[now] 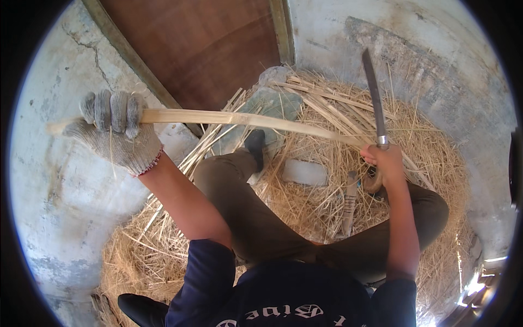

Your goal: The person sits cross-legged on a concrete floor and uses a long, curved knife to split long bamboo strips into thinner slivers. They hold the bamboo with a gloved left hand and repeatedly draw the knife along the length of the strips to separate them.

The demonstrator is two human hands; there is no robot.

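Observation:
My left hand (115, 125), in a grey knitted work glove, is closed around a long pale strip of split bamboo or wood (234, 118). The strip runs rightward across the view, bowing down slightly toward my right hand. Bare and closed, my right hand (385, 162) grips a long-bladed knife (373, 90) whose blade points up and away from me. A curved brown handle end (373, 182) shows below that fist. The strip's right end reaches close to the right fingers; whether they touch it cannot be made out.
Shavings and thin strips (289, 212) cover the floor around my bent legs. A pale block (305, 171) lies between them, near a wooden piece with dark bands (349, 204). Longer strips (338, 106) are heaped farther off, beside a greenish stone (272, 106). Walls (65, 180) and a brown door (196, 49) enclose the spot.

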